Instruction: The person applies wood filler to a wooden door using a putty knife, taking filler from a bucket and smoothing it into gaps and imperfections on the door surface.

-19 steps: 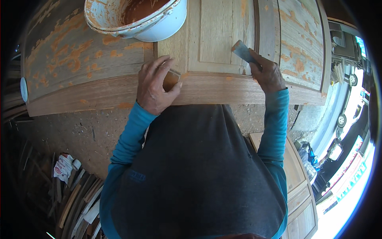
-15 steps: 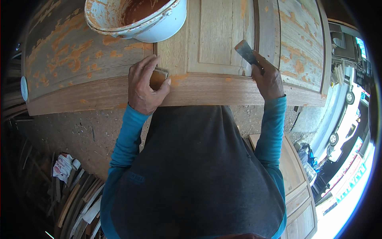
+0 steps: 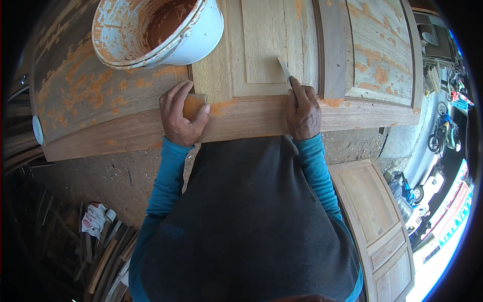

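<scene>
My left hand (image 3: 177,121) is closed around a small flat piece with orange-brown putty (image 3: 194,106), at the near rail of a wooden panelled door (image 3: 251,120). Gripped in my right hand (image 3: 305,115) is a putty knife (image 3: 284,68), its blade pointing away from me and seen nearly edge-on. That hand is over the same rail, right of the left hand. Orange filler marks the rail beside the left hand, and another orange patch (image 3: 332,102) shows just right of the right hand. Most of the left-hand piece is hidden by fingers.
A white bucket (image 3: 204,40) smeared inside with reddish-brown paste stands on the door beyond my left hand. Below right leans or lies another panelled door (image 3: 362,196). Stacked timber strips (image 3: 108,256) are at lower left. Motorcycles (image 3: 444,128) stand on the street at right.
My right hand has moved left along the rail, and the knife blade has turned from flat to nearly edge-on. An orange patch now shows where that hand was. My left hand keeps its hold.
</scene>
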A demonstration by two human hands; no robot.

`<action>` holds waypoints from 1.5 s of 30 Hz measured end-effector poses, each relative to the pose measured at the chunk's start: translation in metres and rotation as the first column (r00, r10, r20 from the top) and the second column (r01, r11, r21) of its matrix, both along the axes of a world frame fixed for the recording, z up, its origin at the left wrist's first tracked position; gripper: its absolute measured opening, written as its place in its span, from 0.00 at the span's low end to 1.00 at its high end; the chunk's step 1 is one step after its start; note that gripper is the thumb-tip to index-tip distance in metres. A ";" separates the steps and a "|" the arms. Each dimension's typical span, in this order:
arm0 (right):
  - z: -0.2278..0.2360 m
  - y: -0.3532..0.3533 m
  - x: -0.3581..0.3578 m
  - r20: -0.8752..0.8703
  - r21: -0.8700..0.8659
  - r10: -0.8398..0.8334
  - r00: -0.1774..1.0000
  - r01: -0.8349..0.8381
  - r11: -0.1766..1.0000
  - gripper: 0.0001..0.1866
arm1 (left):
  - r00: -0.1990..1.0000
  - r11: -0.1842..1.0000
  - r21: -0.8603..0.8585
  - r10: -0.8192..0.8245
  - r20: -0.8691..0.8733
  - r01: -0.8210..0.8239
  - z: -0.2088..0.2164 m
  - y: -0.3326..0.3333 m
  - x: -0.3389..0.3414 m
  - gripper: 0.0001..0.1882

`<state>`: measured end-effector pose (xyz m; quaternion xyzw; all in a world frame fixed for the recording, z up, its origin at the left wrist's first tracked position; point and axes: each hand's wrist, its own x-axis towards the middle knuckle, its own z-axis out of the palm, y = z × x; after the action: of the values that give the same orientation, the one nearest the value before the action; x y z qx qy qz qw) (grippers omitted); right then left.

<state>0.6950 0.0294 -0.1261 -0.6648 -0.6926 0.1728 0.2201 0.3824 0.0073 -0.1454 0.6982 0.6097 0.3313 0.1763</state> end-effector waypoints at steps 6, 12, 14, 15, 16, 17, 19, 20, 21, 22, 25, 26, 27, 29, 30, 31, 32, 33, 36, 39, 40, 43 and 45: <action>-0.007 0.001 -0.011 -0.010 0.059 -0.091 0.996 0.092 0.994 0.22 | 1.000 1.000 -0.012 -0.005 -0.017 0.005 0.004 0.002 0.002 0.32; -0.007 0.005 -0.021 -0.016 0.023 -0.145 0.989 0.145 0.989 0.21 | 1.000 1.000 -0.027 -0.011 -0.023 0.010 0.003 0.002 0.001 0.31; -0.009 0.007 -0.024 -0.003 0.012 -0.142 0.990 0.142 0.990 0.21 | 1.000 0.999 -0.028 -0.015 -0.023 0.014 0.002 0.002 0.001 0.31; -0.008 0.008 -0.025 0.003 0.008 -0.140 0.990 0.140 0.990 0.22 | 1.000 0.999 -0.028 -0.018 -0.023 0.017 0.003 0.002 0.000 0.31; -0.007 0.009 -0.026 -0.003 -0.006 -0.149 0.989 0.149 0.989 0.22 | 0.999 0.999 -0.027 -0.021 -0.024 0.021 0.003 0.002 0.000 0.31; -0.004 0.009 -0.028 -0.009 -0.020 -0.157 0.988 0.157 0.987 0.22 | 0.999 0.999 -0.027 -0.021 -0.024 0.020 0.002 0.002 0.000 0.31; -0.003 0.011 -0.031 -0.013 -0.039 -0.173 0.985 0.172 0.984 0.21 | 0.999 0.999 -0.027 -0.020 -0.025 0.020 0.000 0.003 0.000 0.31; -0.005 0.013 -0.033 -0.009 -0.042 -0.178 0.984 0.178 0.983 0.21 | 0.999 0.999 -0.029 -0.021 -0.027 0.020 0.001 0.003 0.000 0.31; -0.006 0.017 -0.034 -0.004 -0.046 -0.184 0.983 0.183 0.982 0.21 | 0.999 0.999 -0.031 -0.022 -0.030 0.021 0.001 0.002 0.000 0.31; -0.009 0.022 -0.035 -0.007 -0.031 -0.182 0.983 0.182 0.983 0.21 | 0.999 0.999 -0.033 -0.023 -0.032 0.022 0.002 0.002 0.000 0.30; -0.012 0.032 -0.038 -0.024 -0.011 -0.185 0.982 0.185 0.983 0.21 | 1.000 0.999 -0.047 -0.025 -0.002 0.025 0.002 0.003 0.000 0.30; -0.011 0.035 -0.039 -0.034 -0.013 -0.188 0.982 0.187 0.982 0.21 | 1.000 0.998 -0.049 -0.027 -0.005 0.026 0.002 0.004 0.000 0.30; -0.010 0.037 -0.040 -0.044 -0.016 -0.190 0.981 0.189 0.982 0.21 | 1.000 0.998 -0.051 -0.028 -0.007 0.028 0.003 0.004 0.000 0.30; -0.014 0.032 -0.038 -0.027 -0.035 -0.192 0.981 0.191 0.981 0.21 | 1.000 0.998 -0.051 -0.030 -0.011 0.029 0.004 0.004 0.000 0.30; -0.014 0.030 -0.037 -0.016 -0.046 -0.191 0.981 0.190 0.981 0.21 | 0.999 0.998 -0.049 -0.030 -0.012 0.029 0.004 0.004 0.000 0.30; -0.014 0.033 -0.037 -0.010 -0.032 -0.188 0.982 0.187 0.982 0.20 | 0.999 0.998 -0.048 -0.029 -0.012 0.029 0.004 0.005 0.000 0.30; -0.012 0.037 -0.038 -0.001 -0.021 -0.188 0.982 0.188 0.982 0.20 | 1.000 0.998 -0.046 -0.030 -0.010 0.029 0.004 0.004 0.000 0.30; -0.011 0.040 -0.038 0.008 -0.009 -0.188 0.982 0.188 0.982 0.20 | 1.000 0.999 -0.045 -0.030 -0.008 0.030 0.004 0.005 0.000 0.30; -0.011 0.048 -0.039 0.012 -0.010 -0.177 0.984 0.177 0.984 0.20 | 1.000 0.998 -0.054 -0.027 -0.007 0.027 0.005 0.005 0.000 0.30; -0.015 0.045 -0.038 0.052 -0.019 -0.173 0.984 0.174 0.985 0.20 | 1.000 0.998 -0.052 -0.025 0.006 0.026 0.004 0.005 0.000 0.30; -0.015 0.049 -0.038 0.052 -0.003 -0.165 0.985 0.165 0.986 0.21 | 1.000 0.998 -0.049 -0.026 0.013 0.026 0.003 0.005 0.000 0.30; -0.011 0.051 -0.039 0.055 -0.019 -0.147 0.988 0.148 0.989 0.21 | 1.000 0.998 -0.063 -0.021 0.002 0.021 0.004 0.003 0.000 0.30; -0.004 0.048 -0.037 0.053 -0.069 -0.137 0.989 0.141 0.988 0.22 | 1.000 0.998 -0.061 -0.025 -0.003 0.025 0.002 0.003 -0.002 0.30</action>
<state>0.6577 0.0779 -0.1305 -0.7230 -0.6429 0.1662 0.1906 0.3807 0.0102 -0.1433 0.7008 0.6111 0.3090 0.2002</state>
